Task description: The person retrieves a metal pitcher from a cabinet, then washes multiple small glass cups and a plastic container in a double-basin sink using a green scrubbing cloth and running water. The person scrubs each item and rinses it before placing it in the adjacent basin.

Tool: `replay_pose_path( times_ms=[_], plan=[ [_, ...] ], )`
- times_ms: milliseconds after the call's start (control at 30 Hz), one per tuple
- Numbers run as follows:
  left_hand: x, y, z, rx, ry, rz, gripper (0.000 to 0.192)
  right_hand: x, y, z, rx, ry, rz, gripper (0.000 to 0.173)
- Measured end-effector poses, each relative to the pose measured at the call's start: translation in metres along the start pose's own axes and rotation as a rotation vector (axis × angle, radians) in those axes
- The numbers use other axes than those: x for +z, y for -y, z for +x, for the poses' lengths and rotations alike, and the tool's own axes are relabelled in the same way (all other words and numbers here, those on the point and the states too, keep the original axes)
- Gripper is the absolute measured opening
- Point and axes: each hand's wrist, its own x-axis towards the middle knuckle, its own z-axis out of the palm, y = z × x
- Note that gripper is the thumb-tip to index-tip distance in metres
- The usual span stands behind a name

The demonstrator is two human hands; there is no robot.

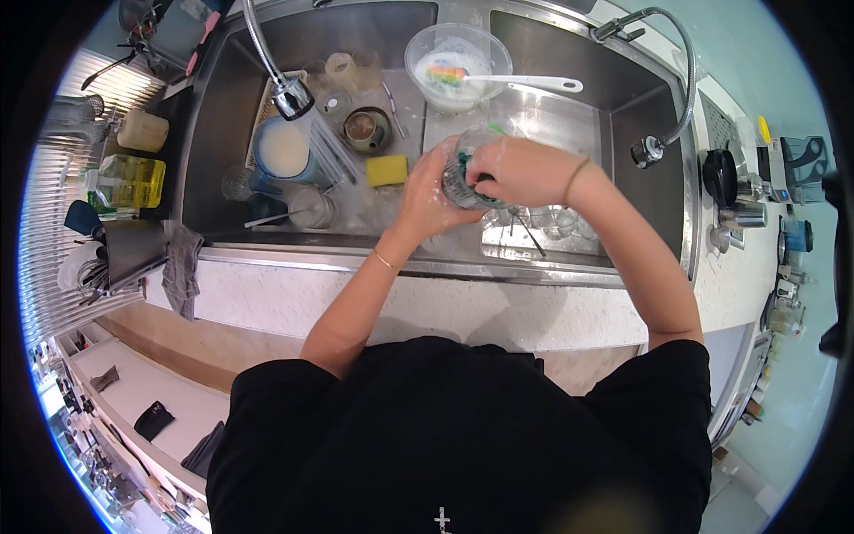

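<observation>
My left hand wraps around a ribbed clear glass over the middle of the steel sink. Into the glass's mouth reach the fingers of my right hand, pinching a dark green scrubber that is mostly hidden. White suds cling to my left hand. Just left of it, a yellow sponge lies on the sink floor. Beyond the hands stands a clear bowl of foamy water, with a rainbow-coloured sponge brush resting across its rim.
Water runs from the left faucet beside a blue pitcher of cloudy liquid. Several cups and a dark round pot stand behind. Small glasses sit at the right front. Another faucet overhangs the right side.
</observation>
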Motion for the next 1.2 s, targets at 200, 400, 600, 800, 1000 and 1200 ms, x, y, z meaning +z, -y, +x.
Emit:
replay_pose_path(
  times_ms=[200, 400, 600, 800, 1000, 1200],
  plan=[
    [0.012, -0.012, 0.011, 0.167, 0.144, 0.251, 0.085, 0.083, -0.043, 0.008, 0.247, -0.055, 1.226, 0.023],
    [0.012, -0.013, 0.013, 0.312, 0.354, 0.352, 0.086, 0.106, -0.041, -0.023, 0.467, -0.316, 1.791, 0.027],
    [0.011, -0.009, 0.024, 0.303, 0.414, 0.362, 0.083, 0.117, -0.034, -0.053, 0.181, -0.471, 2.121, 0.028],
    [0.015, -0.009, 0.023, 0.461, 0.478, 0.471, 0.087, 0.13, -0.034, -0.003, 0.409, -0.357, 1.718, 0.036],
    [0.003, -0.005, 0.024, 0.386, 0.383, 0.307, 0.086, 0.103, -0.032, -0.032, 0.177, -0.426, 0.653, 0.033],
    [0.017, -0.002, 0.026, 0.591, 0.497, 0.442, 0.084, 0.155, -0.033, -0.011, 0.206, -0.487, 2.189, 0.033]
  ],
)
